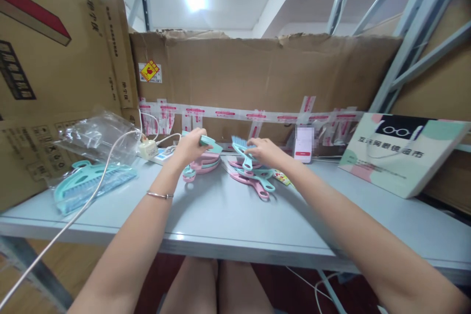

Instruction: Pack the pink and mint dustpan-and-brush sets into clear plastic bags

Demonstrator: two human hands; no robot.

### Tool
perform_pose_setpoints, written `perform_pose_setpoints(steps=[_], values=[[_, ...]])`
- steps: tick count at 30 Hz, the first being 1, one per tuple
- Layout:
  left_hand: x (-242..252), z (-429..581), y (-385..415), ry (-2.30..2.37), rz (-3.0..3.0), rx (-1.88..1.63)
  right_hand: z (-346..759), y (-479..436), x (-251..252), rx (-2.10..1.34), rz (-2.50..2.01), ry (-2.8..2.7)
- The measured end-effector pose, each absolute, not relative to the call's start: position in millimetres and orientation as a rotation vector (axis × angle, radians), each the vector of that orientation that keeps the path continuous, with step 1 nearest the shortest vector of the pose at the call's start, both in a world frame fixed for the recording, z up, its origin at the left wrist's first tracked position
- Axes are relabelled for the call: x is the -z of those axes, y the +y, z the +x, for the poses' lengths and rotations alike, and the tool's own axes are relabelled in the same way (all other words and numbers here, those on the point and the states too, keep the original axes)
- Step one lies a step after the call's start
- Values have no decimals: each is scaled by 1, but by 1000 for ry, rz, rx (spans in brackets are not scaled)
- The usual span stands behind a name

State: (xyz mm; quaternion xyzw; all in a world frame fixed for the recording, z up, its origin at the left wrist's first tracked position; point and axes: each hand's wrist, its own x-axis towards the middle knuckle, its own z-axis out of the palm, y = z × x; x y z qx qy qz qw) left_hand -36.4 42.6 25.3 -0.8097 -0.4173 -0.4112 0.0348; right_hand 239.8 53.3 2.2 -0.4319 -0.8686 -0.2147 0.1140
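My left hand (192, 146) is closed around a teal dustpan (213, 146), above a small stack of pink and teal dustpans (204, 164). To its right, my right hand (265, 151) grips a teal hand brush (241, 147) with blue bristles pointing up and to the left. Beneath that brush lies a loose pile of pink and teal brushes (257, 180), their looped handles toward me. Fingertips of both hands are partly hidden. At the left of the table, a teal dustpan and brush set (91, 184) lies in clear plastic.
A large taped cardboard box (257, 73) walls off the back. Crumpled clear plastic (103, 135), a white plug adapter (148, 149) and a white cable (99, 184) are on the left. At right stand a phone (303, 143) and a printed box (401, 152).
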Motion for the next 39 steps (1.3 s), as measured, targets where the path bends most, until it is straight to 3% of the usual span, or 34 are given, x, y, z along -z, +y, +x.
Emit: perform_pose_setpoints(steps=[6, 10, 23, 26, 32, 39], values=[[-20, -44, 42, -1743, -2627, 596, 251, 71, 39, 166, -1416, -2580], [-20, -54, 42, -1882, -2744, 368, 257, 79, 59, -136, -1347, -2309], [-20, -40, 37, -1672, -2445, 851, 259, 64, 56, -152, -1113, -1889], [-22, -35, 31, -1697, -2293, 804, 259, 60, 54, -157, -1115, -1873], [-21, -34, 20, -1788, -2348, 384, 254, 59, 53, -180, -1178, -1882], [-24, -34, 15, -1772, -2364, 407, 250, 57, 49, -183, -1188, -1896]])
